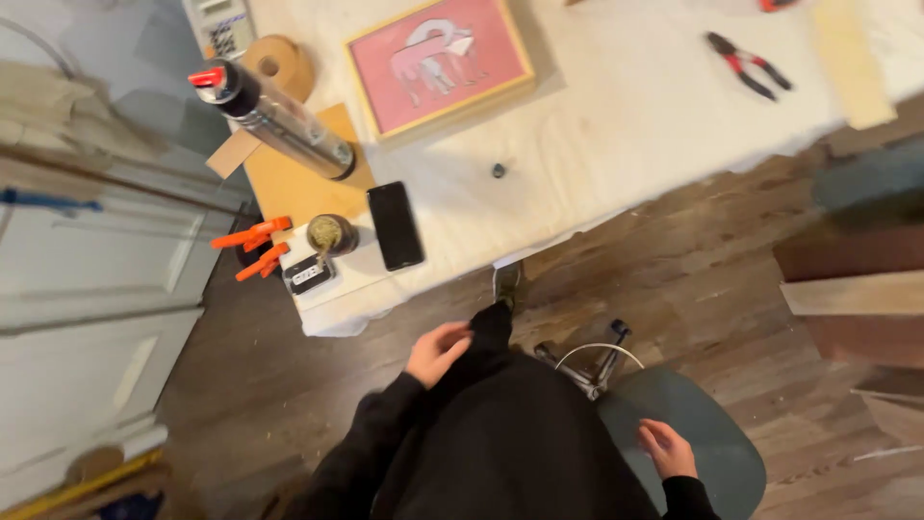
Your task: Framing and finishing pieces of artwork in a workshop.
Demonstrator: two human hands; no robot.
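Fingers of the left hand (438, 351) are loosely bent and a little apart, and they lie on the black trouser leg (486, 337) without clamping anything. The right hand (667, 448) rests on the near edge of the stool (717, 453); its fingers curl down on the seat, and I cannot tell whether they really grip it. The stool stands on the wood floor (693, 260) at the person's right side, near the counter (616, 125) but apart from it. Its seat looks almost round, so it has no clear long axis. Its metal ring and legs show at the upper-left side of the seat, toward the counter. In my judgement the main risk is the stool: with only one light hand on its edge, it may slide or tip on the smooth floor if weight comes on that edge. A second risk is the counter corner. The phone (395, 224) lies close to the edge, with its long axis nearly straight toward the person, and a knee bumping the hanging cloth could pull it down.
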